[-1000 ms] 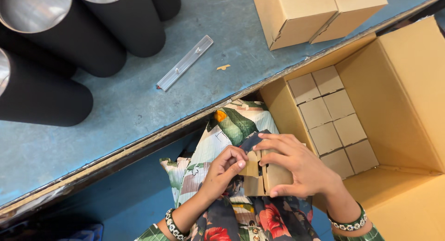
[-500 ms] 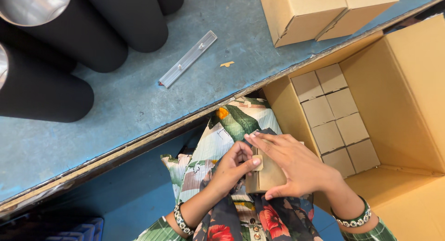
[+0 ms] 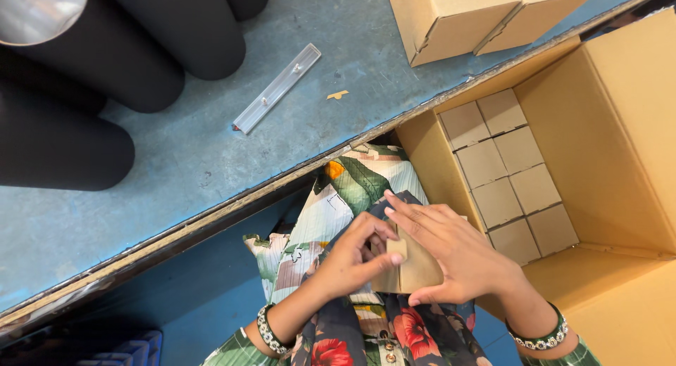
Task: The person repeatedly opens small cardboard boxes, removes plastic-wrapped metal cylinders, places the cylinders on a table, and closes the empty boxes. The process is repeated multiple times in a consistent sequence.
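Both my hands hold a small brown cardboard box (image 3: 415, 271) over my lap, below the table's edge. My left hand (image 3: 352, 257) pinches a flap at the box's left end with thumb and fingers. My right hand (image 3: 451, 250) lies flat across the box's top and right side, covering most of it. Just to the right, a large open carton (image 3: 620, 126) holds two rows of several small closed brown boxes (image 3: 507, 172) along its left wall.
A blue worktable (image 3: 176, 169) carries big black cylinders (image 3: 63, 147) at the upper left, a clear plastic strip (image 3: 277, 88), a cardboard scrap (image 3: 338, 95) and two closed brown boxes (image 3: 451, 14) at the top. The table's worn front edge runs diagonally.
My right hand has flattened over the small box and my left fingers have moved onto its end flap. The view has shifted slightly.
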